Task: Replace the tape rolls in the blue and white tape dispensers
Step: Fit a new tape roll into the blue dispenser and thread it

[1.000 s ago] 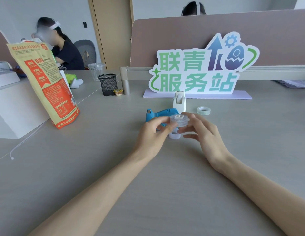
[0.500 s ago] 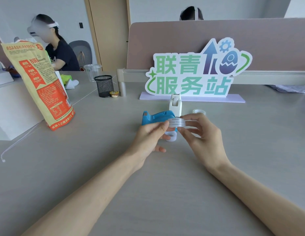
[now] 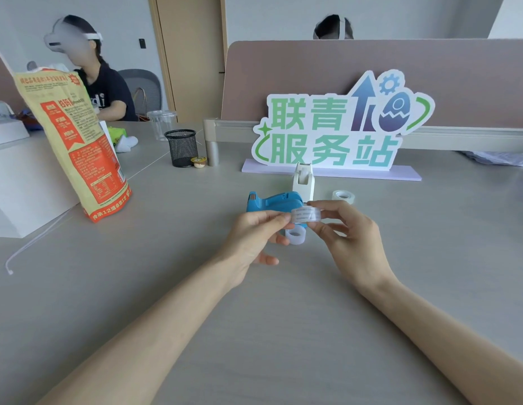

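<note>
Two tape dispensers stand on the bench: a blue one (image 3: 273, 202) and a white one (image 3: 304, 180) just behind it at 1 o'clock. Three tape rolls show: one (image 3: 306, 214) held up between two hands, the left hand (image 3: 254, 235) and the right hand (image 3: 349, 238), one (image 3: 295, 237) on the bench beneath it, one (image 3: 343, 196) at 2 o'clock. One mesh cup (image 3: 181, 148), one snack bag (image 3: 74, 141) and one sign (image 3: 339, 127) stand farther off.

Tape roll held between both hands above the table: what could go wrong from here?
1. The tape roll is pinched only by fingertips of the left hand and right hand; it could slip and fall onto the loose ring below.
2. Another roll lies nearby, so old and new could get mixed up.
3. The white dispenser stands upright close behind the blue dispenser; reaching past might tip it.
</note>
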Action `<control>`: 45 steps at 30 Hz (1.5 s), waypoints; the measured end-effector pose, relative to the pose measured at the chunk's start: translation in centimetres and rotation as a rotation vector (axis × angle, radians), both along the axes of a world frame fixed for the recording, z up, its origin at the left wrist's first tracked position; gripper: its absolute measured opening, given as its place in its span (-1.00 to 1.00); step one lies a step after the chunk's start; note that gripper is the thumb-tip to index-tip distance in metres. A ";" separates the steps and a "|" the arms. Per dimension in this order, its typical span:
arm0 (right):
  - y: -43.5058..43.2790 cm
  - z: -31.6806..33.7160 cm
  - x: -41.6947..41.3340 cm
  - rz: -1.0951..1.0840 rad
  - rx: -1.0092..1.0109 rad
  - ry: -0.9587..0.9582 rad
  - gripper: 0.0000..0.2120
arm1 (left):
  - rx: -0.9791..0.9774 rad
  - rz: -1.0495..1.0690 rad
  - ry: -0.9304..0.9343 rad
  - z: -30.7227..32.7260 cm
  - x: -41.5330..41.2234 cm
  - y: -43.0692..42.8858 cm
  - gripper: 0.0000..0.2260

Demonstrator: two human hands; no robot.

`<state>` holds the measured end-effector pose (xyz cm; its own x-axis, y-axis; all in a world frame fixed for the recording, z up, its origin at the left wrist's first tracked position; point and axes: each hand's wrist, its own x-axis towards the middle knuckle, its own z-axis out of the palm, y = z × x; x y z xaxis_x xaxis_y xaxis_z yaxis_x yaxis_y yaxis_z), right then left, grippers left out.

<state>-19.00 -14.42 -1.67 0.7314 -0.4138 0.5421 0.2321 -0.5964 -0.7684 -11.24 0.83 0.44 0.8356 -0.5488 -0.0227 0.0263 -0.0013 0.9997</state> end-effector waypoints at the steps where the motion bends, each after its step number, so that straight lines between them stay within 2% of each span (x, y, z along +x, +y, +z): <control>1: 0.0 0.0 0.0 -0.002 0.000 -0.001 -0.81 | 0.003 -0.005 0.000 0.0 0.0 0.0 -0.91; 17: 0.0 -0.2 0.3 -0.038 -0.083 0.004 -0.80 | 0.040 -0.015 -0.068 0.0 0.4 0.0 -0.90; 22: 0.0 -0.3 0.4 0.011 -0.084 0.012 -0.79 | -0.010 -0.015 -0.016 0.3 0.6 0.0 -0.90; 26: 0.2 -0.2 0.8 -0.001 -0.084 0.006 -0.87 | -0.075 0.071 -0.062 0.5 1.0 0.0 -0.94; 30: -0.4 1.3 1.9 -0.018 -0.062 0.018 -0.86 | -0.179 0.238 -0.145 1.0 2.4 0.0 -0.93; 33: -1.0 2.8 3.2 -0.007 -0.017 0.021 -0.89 | -0.086 0.259 -0.265 1.9 3.8 0.0 -0.95; 37: -1.1 3.9 5.0 0.041 -0.068 0.036 -0.91 | -0.027 0.234 -0.144 3.0 4.1 -0.5 -0.69; 40: -1.6 4.1 6.0 0.070 -0.087 0.062 -0.85 | 0.123 0.202 -0.230 3.2 4.4 -0.8 -0.59; 43: -2.0 4.2 6.4 0.091 -0.112 0.091 -0.79 | 0.194 0.192 -0.324 2.9 5.3 -1.4 -0.65; 45: -2.1 3.9 6.6 0.083 -0.149 0.096 -0.78 | 0.156 0.222 -0.404 2.3 5.9 -2.0 -0.77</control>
